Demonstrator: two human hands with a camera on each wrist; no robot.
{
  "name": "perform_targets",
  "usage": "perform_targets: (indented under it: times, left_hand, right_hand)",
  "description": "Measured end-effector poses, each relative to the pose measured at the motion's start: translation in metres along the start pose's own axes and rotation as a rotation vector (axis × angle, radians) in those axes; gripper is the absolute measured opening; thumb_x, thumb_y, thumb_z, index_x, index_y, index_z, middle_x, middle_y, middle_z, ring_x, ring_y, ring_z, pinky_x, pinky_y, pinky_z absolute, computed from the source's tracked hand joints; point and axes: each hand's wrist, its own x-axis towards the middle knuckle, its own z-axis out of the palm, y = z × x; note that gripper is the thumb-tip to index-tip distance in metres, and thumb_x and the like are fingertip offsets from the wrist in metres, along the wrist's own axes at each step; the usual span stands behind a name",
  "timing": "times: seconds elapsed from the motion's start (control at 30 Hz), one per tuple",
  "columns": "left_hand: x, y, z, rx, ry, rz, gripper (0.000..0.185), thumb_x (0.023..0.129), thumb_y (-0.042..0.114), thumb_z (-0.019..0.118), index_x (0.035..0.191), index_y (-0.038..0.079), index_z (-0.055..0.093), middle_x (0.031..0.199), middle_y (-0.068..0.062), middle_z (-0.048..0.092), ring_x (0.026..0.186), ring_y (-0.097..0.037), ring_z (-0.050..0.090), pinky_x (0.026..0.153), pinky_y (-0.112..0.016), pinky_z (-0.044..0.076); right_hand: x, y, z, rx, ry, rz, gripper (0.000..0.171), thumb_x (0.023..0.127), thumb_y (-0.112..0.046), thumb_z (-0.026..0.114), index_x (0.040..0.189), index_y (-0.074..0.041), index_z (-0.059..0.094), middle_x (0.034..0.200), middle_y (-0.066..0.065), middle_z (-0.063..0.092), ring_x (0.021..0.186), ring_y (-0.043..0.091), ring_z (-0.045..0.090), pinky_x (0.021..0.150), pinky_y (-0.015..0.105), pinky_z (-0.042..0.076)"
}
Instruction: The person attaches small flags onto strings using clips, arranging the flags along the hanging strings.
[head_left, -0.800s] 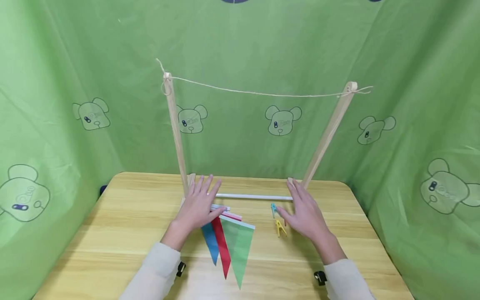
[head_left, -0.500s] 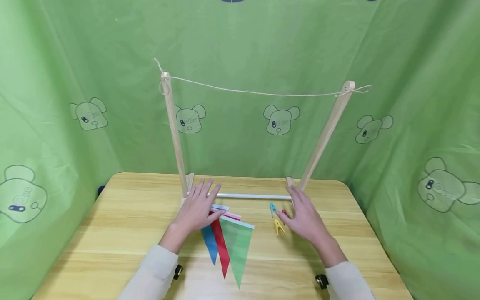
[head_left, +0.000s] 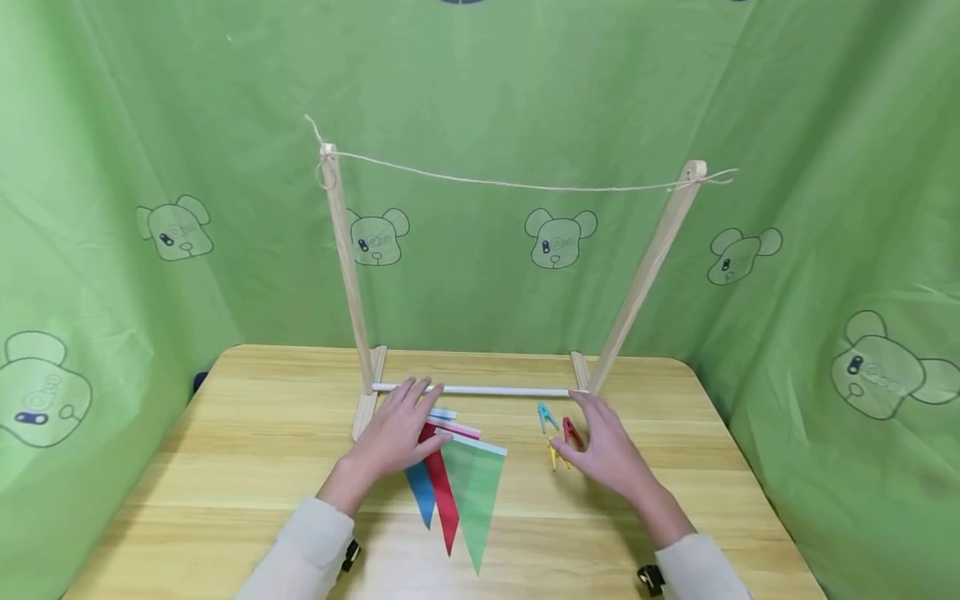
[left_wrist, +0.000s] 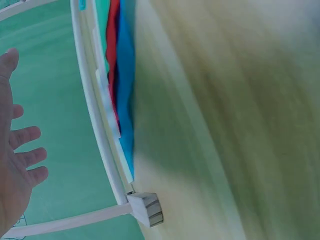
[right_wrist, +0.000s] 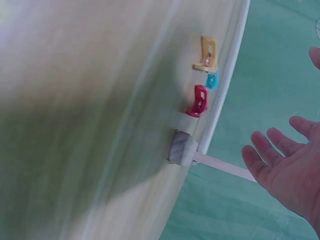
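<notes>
My left hand (head_left: 393, 429) hovers with spread fingers above the pennant flags, holding nothing. The green pennant (head_left: 480, 492) lies on top to the right, then the red pennant (head_left: 442, 492) and the blue pennant (head_left: 422, 496), fanned with white upper edges. In the left wrist view the flags lie flat on the table, apart from the hand. Over by the clothespins hangs my right hand (head_left: 611, 446), fingers relaxed and holding nothing. Near its thumb are a blue clothespin (head_left: 547, 416), a red clothespin (head_left: 572, 432) and a yellow clothespin (head_left: 555, 454), partly covered by the thumb.
Behind the hands stands a frame with a left wooden post (head_left: 348, 275), a right wooden post (head_left: 648, 275) and a white rod (head_left: 487, 390) between their feet. A sagging string (head_left: 510, 185) joins the post tops. A green curtain (head_left: 465, 292) encloses the wooden table (head_left: 247, 467).
Both hands have drawn back slightly toward the person, uncovering the frame's feet and more of the red clothespin. The head view has shifted a little; flags and clothespins lie as before.
</notes>
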Motion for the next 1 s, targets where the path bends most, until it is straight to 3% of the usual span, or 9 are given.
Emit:
perform_targets:
  times: [0.17, 0.43, 0.67, 1.0]
  left_hand:
    - [-0.004, 0.001, 0.004, -0.059, -0.001, 0.001, 0.082, 0.097, 0.059, 0.062, 0.158, 0.010, 0.039, 0.160, -0.017, 0.042, 0.149, -0.042, 0.037, 0.122, -0.056, 0.034]
    - [-0.008, 0.004, 0.014, -0.039, 0.015, 0.093, 0.076, 0.097, 0.052, 0.067, 0.151, 0.002, 0.047, 0.152, -0.021, 0.051, 0.142, -0.042, 0.046, 0.121, -0.052, 0.038]
    - [-0.013, 0.009, 0.022, -0.114, 0.012, 0.045, 0.073, 0.095, 0.051, 0.070, 0.149, 0.006, 0.050, 0.147, -0.014, 0.056, 0.138, -0.033, 0.051, 0.116, -0.048, 0.044]
    - [-0.010, 0.010, 0.032, -0.267, -0.014, -0.030, 0.074, 0.090, 0.045, 0.080, 0.149, 0.011, 0.052, 0.143, -0.011, 0.059, 0.132, -0.029, 0.053, 0.111, -0.046, 0.050]
  right_hand:
    - [-0.004, 0.003, 0.005, 0.026, -0.007, 0.025, 0.090, 0.086, -0.042, 0.082, 0.156, -0.006, 0.037, 0.156, 0.024, 0.042, 0.143, 0.048, 0.039, 0.109, 0.072, 0.040]
    - [-0.012, 0.003, 0.013, 0.041, -0.033, 0.064, 0.088, 0.087, -0.042, 0.082, 0.153, -0.004, 0.040, 0.151, 0.024, 0.046, 0.140, 0.046, 0.044, 0.109, 0.067, 0.043]
    - [-0.018, 0.004, 0.020, 0.096, -0.052, 0.140, 0.085, 0.086, -0.042, 0.083, 0.150, -0.002, 0.044, 0.141, 0.023, 0.053, 0.126, 0.040, 0.055, 0.104, 0.059, 0.050]
    - [-0.015, 0.005, 0.031, 0.122, -0.053, 0.173, 0.077, 0.082, -0.041, 0.086, 0.135, 0.004, 0.053, 0.122, 0.018, 0.059, 0.108, 0.030, 0.057, 0.095, 0.047, 0.052]
